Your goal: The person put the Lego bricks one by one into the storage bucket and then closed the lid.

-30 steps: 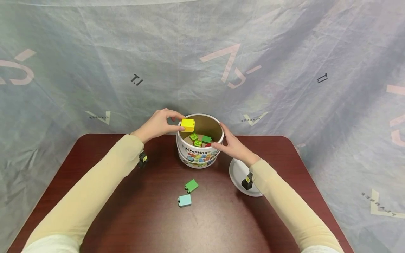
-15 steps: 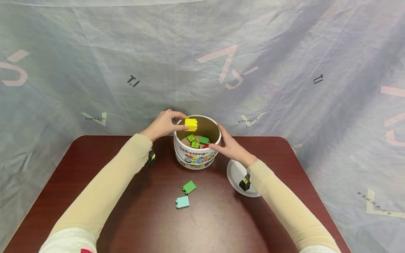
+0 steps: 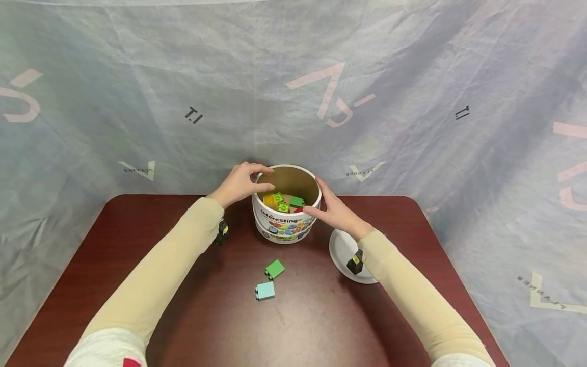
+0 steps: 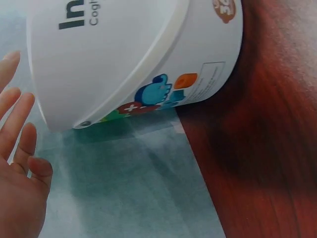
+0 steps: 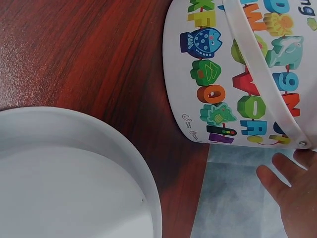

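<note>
A white bucket (image 3: 285, 227) with printed letters and pictures stands upright near the back of the table. Inside it lie a yellow block (image 3: 269, 200), lime-green blocks (image 3: 283, 207), a green block (image 3: 296, 202) and a partly hidden red piece (image 3: 299, 209). Over the left rim my left hand (image 3: 240, 183) holds nothing, thumb and fingers apart; the left wrist view shows its fingers (image 4: 20, 124) spread beside the bucket. My right hand (image 3: 337, 210) rests against the bucket's right side with fairly straight fingers, its thumb at the front rim.
A green block (image 3: 274, 269) and a light-blue block (image 3: 265, 291) lie on the dark red table (image 3: 293, 331) in front of the bucket. A round white lid (image 5: 74, 193) lies to the right, partly under my right forearm. Grey cloth (image 3: 229, 76) hangs behind the table.
My left hand has moved slightly right and let go of the yellow block, which has dropped into the bucket. The right hand has stayed at the bucket's side.
</note>
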The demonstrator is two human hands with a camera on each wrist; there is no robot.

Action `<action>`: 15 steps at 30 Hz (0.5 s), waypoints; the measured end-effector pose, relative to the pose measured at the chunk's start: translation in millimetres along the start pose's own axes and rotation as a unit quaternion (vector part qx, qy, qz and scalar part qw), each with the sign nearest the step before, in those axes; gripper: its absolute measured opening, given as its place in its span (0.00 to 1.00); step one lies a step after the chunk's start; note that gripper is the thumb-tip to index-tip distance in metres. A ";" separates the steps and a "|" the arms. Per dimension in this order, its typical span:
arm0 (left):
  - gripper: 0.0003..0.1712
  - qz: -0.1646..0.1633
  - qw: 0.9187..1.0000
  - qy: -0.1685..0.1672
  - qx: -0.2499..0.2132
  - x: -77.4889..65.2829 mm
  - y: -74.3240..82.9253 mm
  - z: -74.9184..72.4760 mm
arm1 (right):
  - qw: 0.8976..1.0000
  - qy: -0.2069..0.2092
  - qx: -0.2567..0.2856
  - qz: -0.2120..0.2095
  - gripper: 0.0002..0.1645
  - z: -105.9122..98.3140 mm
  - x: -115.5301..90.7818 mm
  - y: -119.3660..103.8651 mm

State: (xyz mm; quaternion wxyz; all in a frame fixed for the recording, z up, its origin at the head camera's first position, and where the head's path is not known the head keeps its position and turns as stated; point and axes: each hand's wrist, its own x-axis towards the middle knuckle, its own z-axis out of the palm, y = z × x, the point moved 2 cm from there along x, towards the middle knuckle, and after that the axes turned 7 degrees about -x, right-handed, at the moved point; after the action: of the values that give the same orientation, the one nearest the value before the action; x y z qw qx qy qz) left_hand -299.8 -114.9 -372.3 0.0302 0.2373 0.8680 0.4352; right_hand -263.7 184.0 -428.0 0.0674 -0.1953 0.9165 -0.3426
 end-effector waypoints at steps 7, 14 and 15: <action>0.27 -0.001 1.000 0.015 -0.015 -7.2 -5.0 -0.7 | 1.000 -0.001 0.002 -0.002 0.64 -2.2 2.8 2.5; 0.27 -0.005 0.999 0.022 -0.028 -20.7 -10.1 -0.6 | 1.000 -0.003 -0.001 -0.007 0.65 -1.3 3.0 2.8; 0.27 -0.005 0.999 0.024 -0.030 -23.1 -9.2 -1.1 | 1.000 -0.004 -0.005 -0.007 0.65 -1.6 3.0 2.3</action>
State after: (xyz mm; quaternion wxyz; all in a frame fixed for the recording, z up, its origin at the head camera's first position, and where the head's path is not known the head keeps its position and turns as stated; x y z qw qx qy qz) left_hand -283.1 -130.5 -382.3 0.0182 0.2213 0.8560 0.4668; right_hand -267.6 185.3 -428.2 0.0675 -0.2030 0.9166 -0.3378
